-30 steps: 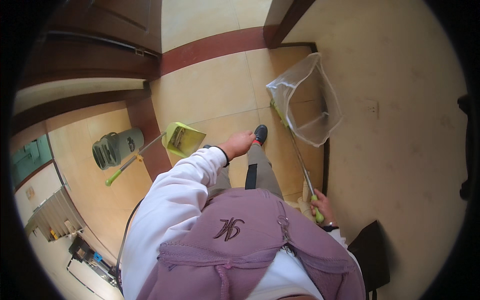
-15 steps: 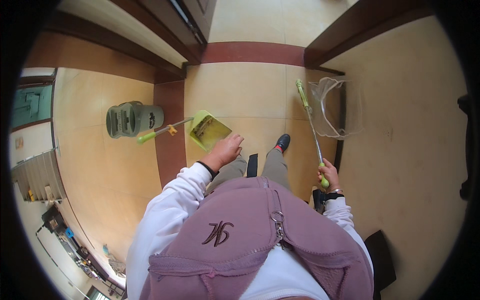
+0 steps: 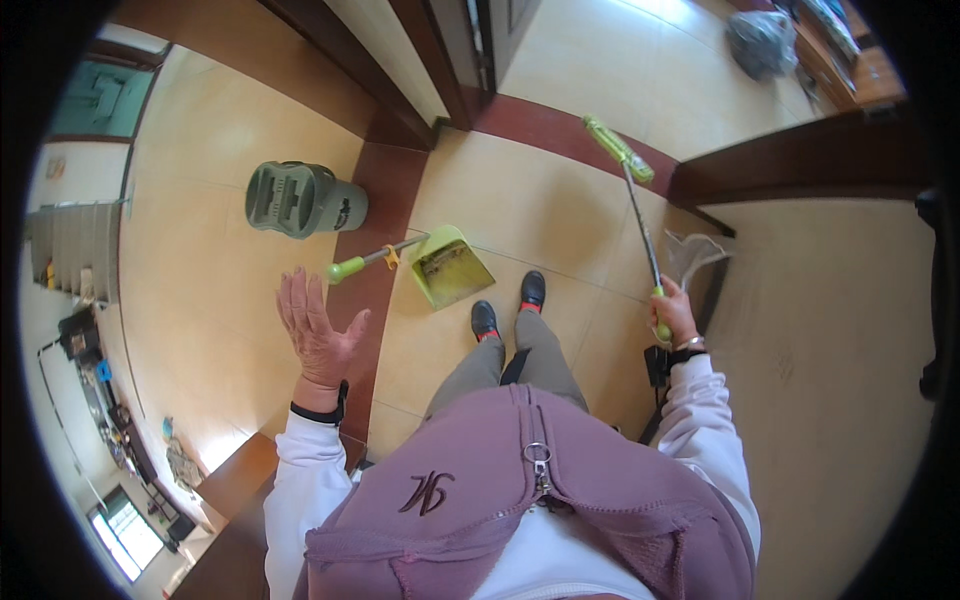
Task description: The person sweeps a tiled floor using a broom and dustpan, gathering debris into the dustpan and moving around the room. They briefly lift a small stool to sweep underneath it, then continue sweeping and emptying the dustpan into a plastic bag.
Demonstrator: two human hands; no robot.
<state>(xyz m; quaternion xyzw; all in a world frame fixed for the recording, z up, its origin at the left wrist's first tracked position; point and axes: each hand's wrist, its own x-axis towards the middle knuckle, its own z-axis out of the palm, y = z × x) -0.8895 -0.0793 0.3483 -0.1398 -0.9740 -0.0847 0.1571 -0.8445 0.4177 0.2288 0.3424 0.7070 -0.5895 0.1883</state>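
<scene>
My right hand [image 3: 674, 312] is closed round the green grip of a long-handled broom [image 3: 642, 225]. The broom's metal pole reaches forward, and its green head is near the dark red floor strip. My left hand [image 3: 318, 325] is raised with its fingers spread, holding nothing. It appears just below the round green handle end of a dustpan [image 3: 455, 272]; I cannot tell whether they touch. The green dustpan lies on the floor ahead of my feet, with dark dirt in its pan. Beside my right hand is a clear plastic bag-like thing [image 3: 692, 255], partly hidden by it.
A grey-green mop bucket [image 3: 305, 200] stands to the left, by the dark red floor strip [image 3: 380, 190]. Dark wooden door frames flank the opening ahead. Beyond it sits a grey plastic bag [image 3: 762, 45]. A pale wall [image 3: 830, 330] runs along my right.
My left hand has moved left and back from over the dustpan, and its fingers have spread. The broom head has swung forward, still in my right hand. My feet now stand closer together, and the view has turned.
</scene>
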